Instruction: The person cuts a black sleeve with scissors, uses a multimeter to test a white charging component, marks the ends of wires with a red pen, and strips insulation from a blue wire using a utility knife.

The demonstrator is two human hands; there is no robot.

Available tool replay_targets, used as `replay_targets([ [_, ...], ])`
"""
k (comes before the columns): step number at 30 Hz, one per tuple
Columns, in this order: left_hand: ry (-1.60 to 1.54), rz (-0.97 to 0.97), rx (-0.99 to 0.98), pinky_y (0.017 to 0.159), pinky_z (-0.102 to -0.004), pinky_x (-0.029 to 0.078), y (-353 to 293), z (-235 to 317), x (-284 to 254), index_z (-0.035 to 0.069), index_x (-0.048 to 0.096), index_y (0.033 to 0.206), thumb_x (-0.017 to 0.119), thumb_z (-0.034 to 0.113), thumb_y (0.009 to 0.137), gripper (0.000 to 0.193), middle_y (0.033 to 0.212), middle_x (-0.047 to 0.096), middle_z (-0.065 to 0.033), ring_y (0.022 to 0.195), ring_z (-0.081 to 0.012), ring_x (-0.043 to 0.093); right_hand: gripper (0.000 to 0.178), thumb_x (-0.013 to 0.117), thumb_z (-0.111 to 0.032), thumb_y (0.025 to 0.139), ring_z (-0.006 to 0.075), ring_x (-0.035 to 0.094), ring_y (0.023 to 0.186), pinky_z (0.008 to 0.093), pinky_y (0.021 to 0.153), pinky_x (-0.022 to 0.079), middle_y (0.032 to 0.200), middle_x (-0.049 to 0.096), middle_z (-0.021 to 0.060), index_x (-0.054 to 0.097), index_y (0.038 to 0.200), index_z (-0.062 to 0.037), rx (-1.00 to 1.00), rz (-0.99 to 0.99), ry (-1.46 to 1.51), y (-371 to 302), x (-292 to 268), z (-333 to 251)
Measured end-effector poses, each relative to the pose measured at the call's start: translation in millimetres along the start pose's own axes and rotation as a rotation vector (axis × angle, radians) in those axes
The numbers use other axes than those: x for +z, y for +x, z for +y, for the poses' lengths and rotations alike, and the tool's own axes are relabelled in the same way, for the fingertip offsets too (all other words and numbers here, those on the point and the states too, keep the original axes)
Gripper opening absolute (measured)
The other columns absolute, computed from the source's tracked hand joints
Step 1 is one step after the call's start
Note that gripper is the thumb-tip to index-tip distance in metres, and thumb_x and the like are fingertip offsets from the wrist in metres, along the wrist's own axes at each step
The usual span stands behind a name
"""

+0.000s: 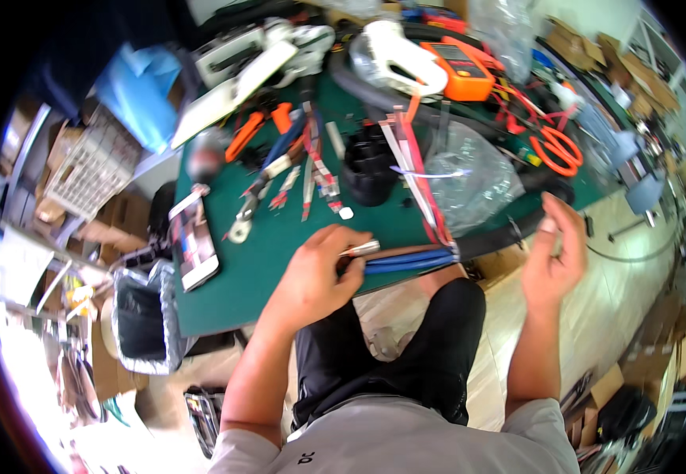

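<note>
My left hand (319, 276) is closed, pinching a shiny metal cable lug (361, 249) at the end of a brown wire (406, 252) near the front edge of the table. Beside that wire run blue wires (414, 261), coming out of a thick black cable (493, 238) that lies along the edge to the right. Red and white wires (416, 178) from the same cable point away from me. Off to the right, my right hand (555, 257) is raised near the black cable, its thumb and fingers extended and apart, with nothing visible in it.
On the green table (280, 276) lie a phone (194, 241), wire offcuts (286, 188), a black cup-like holder (369, 166), a clear plastic bag (469, 178), orange-handled scissors (556, 150), an orange meter (460, 71) and a white handheld tool (402, 59). A lined bin (147, 316) stands left.
</note>
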State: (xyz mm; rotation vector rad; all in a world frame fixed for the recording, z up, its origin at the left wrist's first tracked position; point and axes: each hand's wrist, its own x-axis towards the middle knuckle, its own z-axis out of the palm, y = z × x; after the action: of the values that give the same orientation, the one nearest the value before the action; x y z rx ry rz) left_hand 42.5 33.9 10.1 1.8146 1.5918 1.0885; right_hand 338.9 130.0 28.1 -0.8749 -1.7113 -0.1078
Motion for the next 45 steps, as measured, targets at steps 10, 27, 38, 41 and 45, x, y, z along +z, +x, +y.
replay_targets([
  [10, -0.003, 0.04, 0.131, 0.07, -0.036, 0.053, -2, -11, -1, -0.002, 0.065, 0.113, 0.065, 0.001, 0.084, 0.029, 0.096, 0.064, -0.0158, 0.075, -0.0272, 0.065, 0.025, 0.06, 0.003, 0.089, 0.0308, 0.068, 0.086, 0.0361, 0.075, 0.056, 0.102, 0.07, 0.0179, 0.067, 0.113, 0.0062, -0.43, -0.236, 0.117, 37, 24, -78],
  [27, -0.031, 0.065, 0.162, 0.08, -0.0454, 0.052, 0, -15, 3, -0.002, 0.064, 0.109, 0.062, -0.002, 0.082, 0.027, 0.096, 0.064, -0.0186, 0.091, -0.0383, 0.062, 0.029, 0.059, -0.023, 0.096, 0.0339, 0.065, 0.078, 0.041, 0.075, 0.052, 0.086, 0.069, 0.0179, 0.067, 0.109, 0.002, -0.281, -0.702, -0.251, 235, 115, -49],
  [38, -0.033, 0.029, 0.107, 0.08, -0.0431, 0.052, 6, -6, -1, -0.002, 0.065, 0.108, 0.065, -0.001, 0.082, 0.026, 0.094, 0.063, -0.0169, 0.089, -0.0359, 0.063, 0.022, 0.061, -0.018, 0.094, 0.0378, 0.065, 0.079, 0.0458, 0.074, 0.05, 0.085, 0.069, 0.0204, 0.07, 0.095, 0.0024, -0.127, -1.063, -0.495, 242, 101, 28],
  [41, -0.011, 0.005, 0.117, 0.077, -0.0404, 0.055, 8, -5, 0, -0.002, 0.065, 0.109, 0.067, -0.003, 0.08, 0.029, 0.098, 0.065, -0.0167, 0.089, -0.0345, 0.065, 0.022, 0.061, -0.018, 0.094, 0.0382, 0.066, 0.081, 0.0466, 0.074, 0.05, 0.086, 0.07, 0.0202, 0.07, 0.095, 0.0014, -0.09, -1.031, -0.54, 242, 84, 55],
  [45, 0.05, -0.017, 0.064, 0.071, -0.0355, 0.059, 5, -3, -3, -0.001, 0.065, 0.11, 0.067, -0.004, 0.08, 0.029, 0.104, 0.066, -0.0167, 0.09, -0.0303, 0.068, 0.022, 0.061, -0.018, 0.092, 0.0414, 0.063, 0.08, 0.0469, 0.073, 0.049, 0.082, 0.066, 0.0224, 0.067, 0.094, 0.0026, -0.116, -0.962, -0.425, 240, 67, 83],
])
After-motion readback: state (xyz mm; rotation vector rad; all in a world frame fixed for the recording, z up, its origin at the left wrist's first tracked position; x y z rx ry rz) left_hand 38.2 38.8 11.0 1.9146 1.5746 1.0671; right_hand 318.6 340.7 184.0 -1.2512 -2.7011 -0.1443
